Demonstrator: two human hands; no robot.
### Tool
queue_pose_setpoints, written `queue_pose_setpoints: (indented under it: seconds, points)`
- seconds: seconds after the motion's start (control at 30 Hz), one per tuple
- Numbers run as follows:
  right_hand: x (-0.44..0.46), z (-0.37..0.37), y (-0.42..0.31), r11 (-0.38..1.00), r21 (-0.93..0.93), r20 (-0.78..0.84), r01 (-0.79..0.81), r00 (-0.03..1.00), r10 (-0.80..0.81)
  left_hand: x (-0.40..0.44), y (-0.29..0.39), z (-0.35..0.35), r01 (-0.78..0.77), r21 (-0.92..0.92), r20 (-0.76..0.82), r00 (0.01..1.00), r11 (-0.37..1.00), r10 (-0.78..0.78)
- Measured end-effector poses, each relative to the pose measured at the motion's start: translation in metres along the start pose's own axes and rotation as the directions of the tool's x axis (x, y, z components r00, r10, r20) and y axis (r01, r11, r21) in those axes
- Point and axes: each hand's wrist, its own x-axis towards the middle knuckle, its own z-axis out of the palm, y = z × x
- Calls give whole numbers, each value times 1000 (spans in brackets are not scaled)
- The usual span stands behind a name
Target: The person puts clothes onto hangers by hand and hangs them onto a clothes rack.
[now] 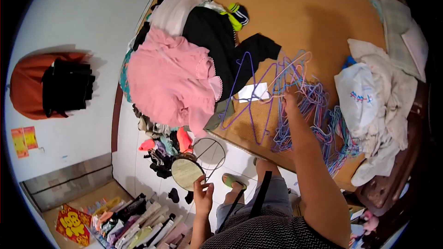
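Over the tangled pile of hangers (309, 115) on the tan mat, my right hand (290, 101) has its fingers closed round part of the hangers. Purple hangers (248, 67) lie or hang just left of it, overlapping a white paper (253, 92). My left hand (203, 193) is raised over the floor, fingers apart and nothing in it, near a round stool top (188, 174). Beyond the purple hangers, a pink garment (170, 78) and a black garment (210, 37) lie heaped at the mat's left edge.
Pale cloths and a white bag (357, 94) lie on the mat's right side. Shoes (161, 161) cover part of the floor beside a round wire frame (210, 153). Books and folders (147, 223) stand at the lower left. An orange garment (32, 87) hangs on the wall.
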Motion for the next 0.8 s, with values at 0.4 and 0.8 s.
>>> queue_pose_setpoints:
  seconds: [0.4, 0.8]
  points:
    - [-164, 7, -151, 780, 618, 273, -101, 958, -93, 35, 52, 40, -205, 230, 213, 964, 951, 156]
    - [-274, -9, -101, 845, -225, 330, 485, 854, -402, 156, 51, 52, -492, 364, 223, 871, 791, 439]
